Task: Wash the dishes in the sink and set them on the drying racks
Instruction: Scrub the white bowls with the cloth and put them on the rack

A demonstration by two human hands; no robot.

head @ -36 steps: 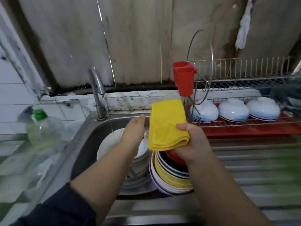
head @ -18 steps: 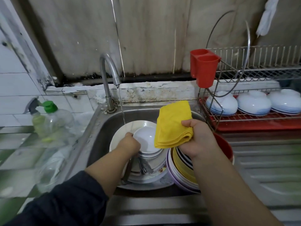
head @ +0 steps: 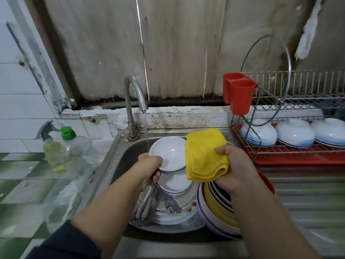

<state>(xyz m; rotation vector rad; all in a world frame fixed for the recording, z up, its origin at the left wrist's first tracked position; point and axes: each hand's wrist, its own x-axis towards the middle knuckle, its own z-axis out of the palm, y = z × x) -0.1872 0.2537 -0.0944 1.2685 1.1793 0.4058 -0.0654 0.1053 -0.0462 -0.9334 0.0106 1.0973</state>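
Observation:
My left hand [head: 150, 170] grips a small white bowl [head: 168, 153] by its near rim and holds it tilted above the steel sink [head: 121, 159], beside the thin stream from the tap [head: 133, 101]. A folded yellow cloth [head: 204, 156] is pinched in my right hand [head: 235, 171], just right of the bowl. Below lie another white bowl [head: 176, 182], stacked plates and several spoons [head: 149, 202]. A leaning stack of coloured plates [head: 216, 208] fills the sink's right side. The wire drying rack [head: 291, 146] at right holds upturned white bowls [head: 295, 132].
A red cutlery cup [head: 239, 94] hangs on the rack's left end, over a red drip tray [head: 298, 158]. A spray bottle [head: 51, 146] and a green-capped bottle [head: 71, 144] stand on the tiled counter at left. The ribbed steel drainboard [head: 308, 199] lies to the right.
My left hand went down into the sink, took hold of the small white bowl and lifted it up toward the tap. The cloth stayed in my right hand.

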